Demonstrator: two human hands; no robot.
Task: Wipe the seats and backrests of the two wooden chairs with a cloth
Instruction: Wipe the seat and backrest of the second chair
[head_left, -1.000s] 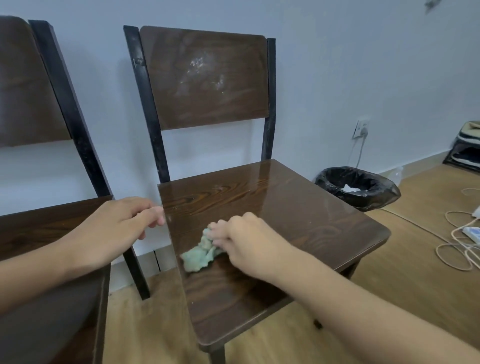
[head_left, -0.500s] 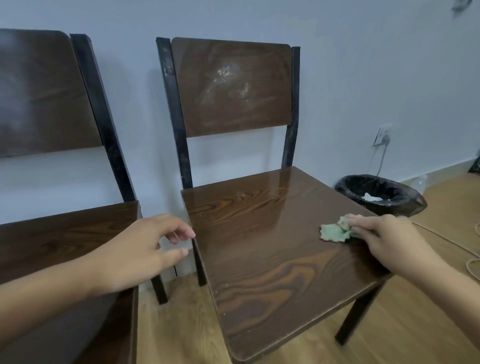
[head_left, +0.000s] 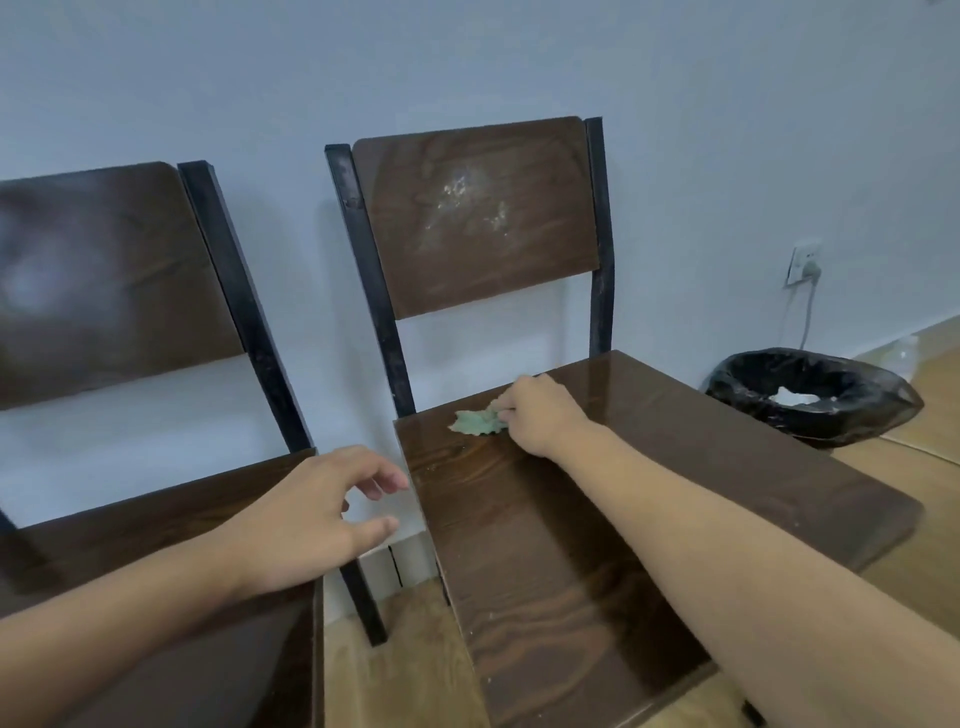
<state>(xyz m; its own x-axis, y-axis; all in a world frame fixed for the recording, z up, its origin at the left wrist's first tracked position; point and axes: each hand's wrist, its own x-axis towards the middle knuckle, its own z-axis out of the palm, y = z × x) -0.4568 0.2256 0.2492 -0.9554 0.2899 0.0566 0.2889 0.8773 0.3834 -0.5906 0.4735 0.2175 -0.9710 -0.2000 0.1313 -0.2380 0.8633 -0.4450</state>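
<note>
Since half a second ago, the green cloth (head_left: 479, 421) has been carried from the right edge of the right chair's seat (head_left: 597, 519) to its back left corner, just in front of the left rear post. It is pressed flat on the seat there, pinched under the fingertips of the right hand (head_left: 540, 413), whose grip is clenched on the cloth. The right arm is stretched forward and to the left across the seat, knuckles up, with the forearm raised over the front right part of the seat.

The left hand (head_left: 306, 519) is held over the gap between the two chairs, above the right edge of the left chair's seat (head_left: 130, 545). Its grip is released: the fingers are loosely curled and spread, the thumb is apart from them, and nothing is held. Whether the wrist touches the seat cannot be told.

Two wooden chairs with black metal frames are seen side by side against the pale wall. Pale smudges are seen on the right chair's backrest (head_left: 483, 218); the left chair's backrest (head_left: 104, 280) is blurred. One cloth is in view. One bin (head_left: 810, 397) lined with a black bag stands on the wooden floor to the right, below one wall socket (head_left: 802, 262) with a plug in it.
</note>
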